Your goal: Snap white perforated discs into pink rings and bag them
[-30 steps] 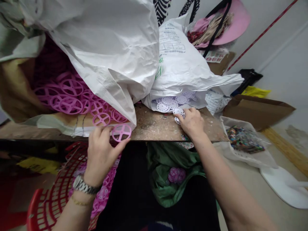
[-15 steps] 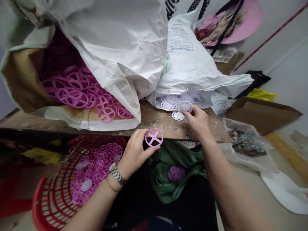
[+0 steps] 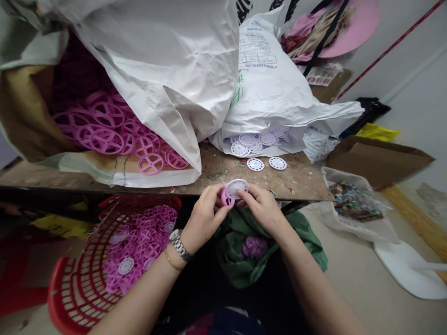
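Observation:
My left hand [image 3: 208, 209] is closed around a pink spoked plastic ring [image 3: 227, 199], just in front of the bench edge. Between the fingers of my right hand [image 3: 263, 207] is a white slotted plastic disc [image 3: 237, 187], held against the ring and covering part of it. Whether the two are joined I cannot tell. Two more white discs, a left one [image 3: 255, 164] and a right one [image 3: 278, 163], lie flat on the wooden bench [image 3: 216, 163]. Behind them a white sack [image 3: 272, 88] spills further discs [image 3: 244, 143] from its mouth.
At left, a large open sack [image 3: 167, 60] holds many pink rings [image 3: 104, 135]. Below the bench stand a red basket [image 3: 75, 284] of pink rings and some discs, and a green bag [image 3: 230, 260] with pink pieces. A translucent bin [image 3: 359, 228] is at right.
My right hand has brought the white disc from near the sack down to the pink ring in my left hand. The ring has tilted, and another disc now shows on the bench.

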A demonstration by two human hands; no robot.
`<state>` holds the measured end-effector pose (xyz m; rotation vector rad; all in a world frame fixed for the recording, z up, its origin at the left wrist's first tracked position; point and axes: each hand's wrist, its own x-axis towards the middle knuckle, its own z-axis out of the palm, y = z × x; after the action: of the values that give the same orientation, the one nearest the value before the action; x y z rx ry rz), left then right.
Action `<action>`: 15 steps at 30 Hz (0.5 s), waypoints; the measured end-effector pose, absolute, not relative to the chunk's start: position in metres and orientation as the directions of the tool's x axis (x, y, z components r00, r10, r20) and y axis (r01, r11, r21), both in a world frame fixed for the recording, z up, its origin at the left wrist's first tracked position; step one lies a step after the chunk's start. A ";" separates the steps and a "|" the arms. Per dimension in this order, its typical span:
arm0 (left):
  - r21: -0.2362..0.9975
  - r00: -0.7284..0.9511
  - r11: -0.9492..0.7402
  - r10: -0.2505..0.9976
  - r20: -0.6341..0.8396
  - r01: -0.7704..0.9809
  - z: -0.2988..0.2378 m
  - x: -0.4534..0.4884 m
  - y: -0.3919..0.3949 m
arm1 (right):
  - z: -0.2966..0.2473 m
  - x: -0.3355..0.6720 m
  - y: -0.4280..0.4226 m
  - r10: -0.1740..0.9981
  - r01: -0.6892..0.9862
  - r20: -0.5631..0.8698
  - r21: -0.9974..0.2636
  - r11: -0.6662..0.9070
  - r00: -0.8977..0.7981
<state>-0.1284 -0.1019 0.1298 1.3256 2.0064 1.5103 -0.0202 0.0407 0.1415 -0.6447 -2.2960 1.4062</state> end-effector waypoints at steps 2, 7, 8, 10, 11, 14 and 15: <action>0.966 -0.588 -0.018 0.790 0.173 0.260 0.130 -0.124 -0.098 | 0.136 -0.022 0.037 0.587 0.171 0.083 -0.916 0.363 -0.805; 0.993 -0.615 -0.087 0.788 0.021 -0.078 0.126 -0.126 -0.089 | 0.125 -0.026 0.030 0.606 0.143 -0.009 -0.974 0.174 -0.796; 0.991 -0.600 -0.083 0.800 0.004 -0.104 0.125 -0.127 -0.088 | 0.124 -0.026 0.030 0.600 0.141 -0.024 -0.979 0.149 -0.800; 0.990 -0.584 -0.067 0.812 -0.017 -0.122 0.121 -0.129 -0.087 | 0.125 -0.026 0.030 0.573 0.147 -0.047 -0.981 0.130 -0.818; 0.991 -0.588 -0.061 0.809 -0.019 -0.116 0.120 -0.130 -0.087 | 0.126 -0.025 0.030 0.544 0.157 -0.064 -0.979 0.126 -0.837; 0.994 -0.614 -0.057 0.790 -0.014 -0.097 0.115 -0.131 -0.087 | 0.130 -0.021 0.031 0.437 0.206 -0.137 -0.972 0.115 -0.889; 0.993 -0.618 -0.061 0.786 -0.012 -0.096 0.115 -0.131 -0.088 | 0.132 -0.020 0.031 0.412 0.223 -0.154 -0.967 0.124 -0.898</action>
<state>-0.1312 -0.0877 0.1146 0.7505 1.5720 1.7508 -0.0201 0.0313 0.1323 -0.6375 -2.2374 1.8792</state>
